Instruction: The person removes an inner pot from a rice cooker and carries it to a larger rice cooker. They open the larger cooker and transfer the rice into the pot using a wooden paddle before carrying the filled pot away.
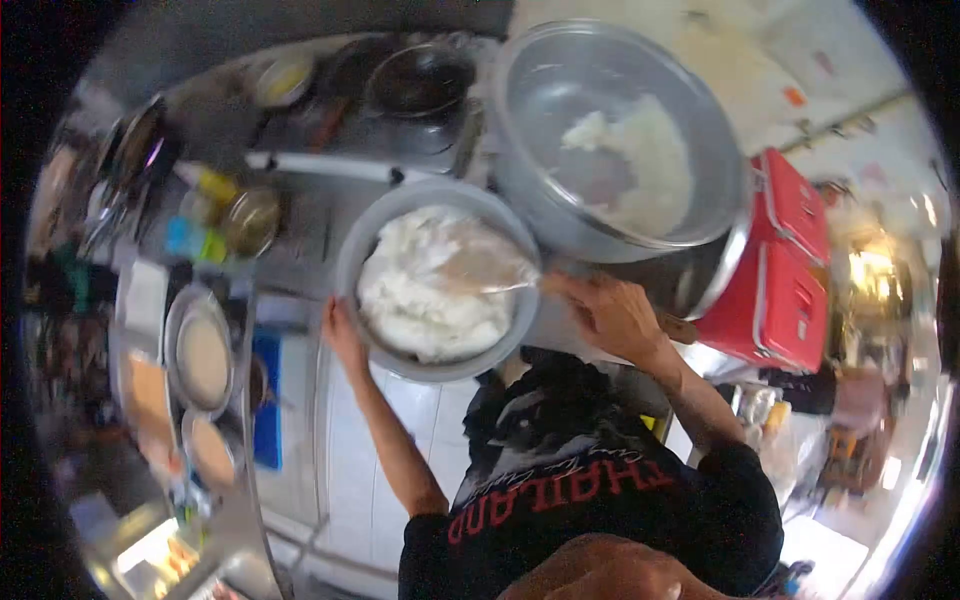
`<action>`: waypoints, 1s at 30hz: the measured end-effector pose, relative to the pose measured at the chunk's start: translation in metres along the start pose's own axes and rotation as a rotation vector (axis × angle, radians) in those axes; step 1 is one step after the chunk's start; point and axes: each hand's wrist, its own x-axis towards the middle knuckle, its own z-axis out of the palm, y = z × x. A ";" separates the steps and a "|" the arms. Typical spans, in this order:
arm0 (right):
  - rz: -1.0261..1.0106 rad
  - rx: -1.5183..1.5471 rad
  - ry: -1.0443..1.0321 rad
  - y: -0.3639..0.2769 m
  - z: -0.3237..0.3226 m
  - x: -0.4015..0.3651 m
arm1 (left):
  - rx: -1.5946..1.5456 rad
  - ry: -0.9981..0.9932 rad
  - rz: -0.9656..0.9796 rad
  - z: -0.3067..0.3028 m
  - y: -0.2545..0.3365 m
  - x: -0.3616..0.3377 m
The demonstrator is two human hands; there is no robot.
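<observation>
A round grey bowl (352, 240) holds a heap of white, fluffy food (430, 325). My left hand (342, 328) is at the bowl's lower left side, its fingers against the outer rim. At the right rim my right hand (605, 312) is closed round the handle of a wide, flat paddle (487, 266), whose blade lies on the white food. Behind and to the right stands a large metal pot (560, 225) with some of the same white food stuck inside. What the left thumb does at the rim is too small to tell.
A stove with a dark pan (420, 80) is at the back. Red cooler boxes (785, 300) stand at the right. Pots of pale food (204, 360) and a blue tray (267, 400) are at the left. A small metal pot (253, 222) sits near yellow and green items.
</observation>
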 end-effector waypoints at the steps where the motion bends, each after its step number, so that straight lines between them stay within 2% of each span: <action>1: -0.040 0.068 0.028 0.008 0.000 -0.006 | 0.026 -0.023 -0.004 0.000 0.002 -0.002; 2: -0.094 0.141 0.057 0.014 -0.001 -0.009 | 0.059 -0.036 -0.003 -0.003 0.000 0.001; 3: -0.047 0.145 -0.067 0.014 -0.016 -0.010 | 0.046 -0.038 0.024 -0.003 0.000 -0.001; 6: 0.029 0.049 -0.126 0.003 -0.085 -0.031 | -0.002 -0.045 0.031 -0.001 0.012 -0.006; 7: 0.063 0.113 -0.044 0.011 -0.102 -0.044 | -0.015 -0.049 0.020 -0.001 0.015 -0.008; 9: -0.077 -0.009 0.092 0.022 -0.158 -0.068 | 0.052 -0.024 0.035 -0.003 -0.002 -0.006; 11: 0.208 -0.019 0.119 0.012 -0.222 -0.086 | 0.067 0.000 0.025 -0.004 -0.017 -0.002; 13: 0.393 -0.155 0.239 0.022 -0.262 -0.091 | 0.034 0.019 -0.005 -0.003 -0.018 0.002; 15: 0.418 -0.258 0.223 0.070 -0.292 -0.085 | 0.031 -0.001 -0.030 -0.004 -0.005 -0.001; 16: 0.405 -0.452 0.196 0.072 -0.305 -0.067 | 0.032 -0.011 -0.043 -0.004 0.000 -0.003; 17: 0.651 -0.551 0.087 0.068 -0.314 -0.042 | -0.065 -0.073 -0.068 -0.007 -0.007 -0.001; 19: 0.499 -0.798 0.133 0.151 -0.316 -0.021 | 0.020 0.008 -0.019 -0.006 -0.020 0.000; 20: 0.604 -0.813 0.025 0.164 -0.318 0.000 | 0.066 0.047 0.010 -0.009 -0.028 0.002; 21: 0.708 -0.826 -0.082 0.172 -0.317 0.026 | -0.016 -0.059 -0.074 -0.022 -0.046 0.008; 23: 0.675 -0.830 -0.202 0.198 -0.312 0.062 | 0.051 -0.092 0.113 -0.037 -0.067 -0.001; 24: 0.657 -0.829 -0.263 0.208 -0.308 0.078 | 0.053 -0.085 0.091 -0.035 -0.066 0.001; 25: 0.637 -0.843 -0.280 0.208 -0.304 0.091 | 0.056 -0.078 0.068 -0.028 -0.056 0.002; 27: 0.590 -0.868 -0.326 0.202 -0.301 0.116 | 0.009 -0.012 -0.215 -0.027 -0.024 -0.009; 30: 0.581 -0.974 -0.268 0.221 -0.281 0.147 | 0.368 -0.061 -0.191 -0.011 0.024 -0.013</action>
